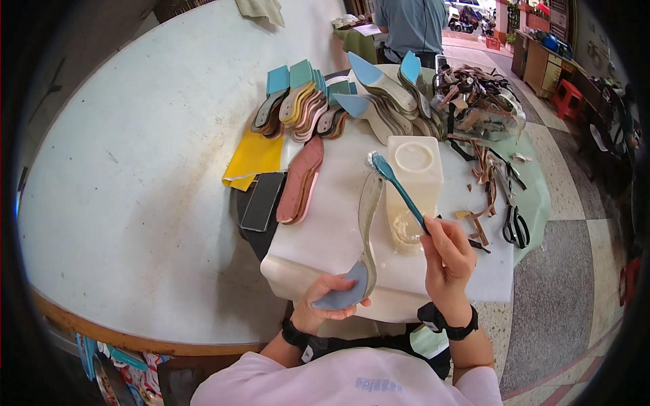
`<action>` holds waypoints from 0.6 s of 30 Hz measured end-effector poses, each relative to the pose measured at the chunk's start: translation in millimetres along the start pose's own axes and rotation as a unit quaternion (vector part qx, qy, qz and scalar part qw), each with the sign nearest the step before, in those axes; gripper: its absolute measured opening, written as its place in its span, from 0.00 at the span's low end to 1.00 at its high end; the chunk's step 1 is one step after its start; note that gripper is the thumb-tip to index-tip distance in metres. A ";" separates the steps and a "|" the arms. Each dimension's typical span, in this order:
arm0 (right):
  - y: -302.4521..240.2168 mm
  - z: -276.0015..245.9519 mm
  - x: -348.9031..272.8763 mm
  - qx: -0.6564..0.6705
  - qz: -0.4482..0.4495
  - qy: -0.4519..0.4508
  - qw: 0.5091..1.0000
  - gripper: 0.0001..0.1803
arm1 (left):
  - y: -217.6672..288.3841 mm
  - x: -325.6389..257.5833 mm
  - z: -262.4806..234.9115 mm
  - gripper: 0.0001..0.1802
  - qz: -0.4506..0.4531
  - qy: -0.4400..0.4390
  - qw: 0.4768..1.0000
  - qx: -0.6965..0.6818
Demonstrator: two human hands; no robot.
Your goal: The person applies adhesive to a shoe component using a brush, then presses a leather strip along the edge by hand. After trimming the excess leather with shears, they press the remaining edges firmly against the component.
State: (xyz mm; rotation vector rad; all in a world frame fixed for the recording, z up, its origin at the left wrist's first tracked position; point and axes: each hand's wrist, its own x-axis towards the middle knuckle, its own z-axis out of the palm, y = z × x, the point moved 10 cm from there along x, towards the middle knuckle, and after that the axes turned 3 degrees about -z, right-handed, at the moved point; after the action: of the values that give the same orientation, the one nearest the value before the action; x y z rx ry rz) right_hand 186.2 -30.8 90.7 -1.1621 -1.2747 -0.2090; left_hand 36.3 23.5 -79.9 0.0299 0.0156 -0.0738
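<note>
Left hand [325, 298] grips insole [365, 230]; right hand [448, 260] grips brush [399, 189] at its edge.

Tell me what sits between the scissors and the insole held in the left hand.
In the head view, between the scissors and the insole in the left hand stands a cream plastic jug; the right hand and its teal brush cross there too.
</note>
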 end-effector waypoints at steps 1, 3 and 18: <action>-1.4 -0.4 -2.3 0.003 -0.003 0.003 1.000 0.18 | -2.6 0.5 0.8 0.19 -0.003 -0.008 1.000 -0.004; -3.7 -0.8 -5.6 0.009 -0.009 0.010 1.000 0.19 | -8.5 2.6 -2.3 0.19 -0.013 -0.003 1.000 -0.011; -18.2 15.1 -13.9 -0.015 -0.050 -0.013 0.999 0.24 | -3.2 -0.4 -12.1 0.17 0.027 0.009 1.000 -0.001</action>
State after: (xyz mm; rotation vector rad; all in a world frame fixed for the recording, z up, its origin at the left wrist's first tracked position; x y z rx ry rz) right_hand 159.2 -34.0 87.2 -1.1308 -1.3581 -0.2881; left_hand 35.5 20.7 -92.1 0.0285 0.0323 -0.0203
